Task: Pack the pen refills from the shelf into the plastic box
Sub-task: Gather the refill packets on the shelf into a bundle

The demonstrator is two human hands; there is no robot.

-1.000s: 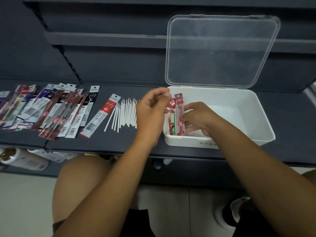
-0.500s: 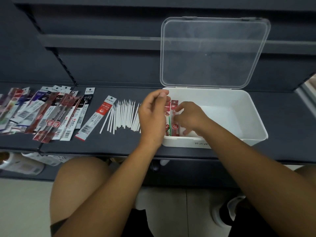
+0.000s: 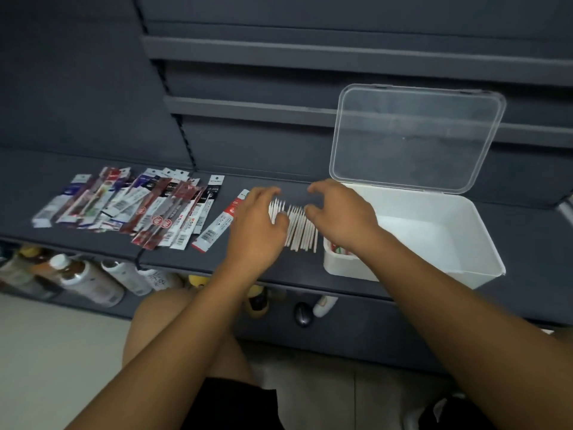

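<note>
My left hand and right hand hover side by side, palms down, fingers loosely curved, holding nothing; both forearms reach forward.

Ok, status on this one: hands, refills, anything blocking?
Left hand and right hand open above the loose white refills, holding nothing. A few packets in the plastic box, lid up. Nothing blocking.

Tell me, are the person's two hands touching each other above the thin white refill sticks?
Apart. The head view shows the thin white refill sticks and dark grey shelf between the left hand and right hand.
</note>
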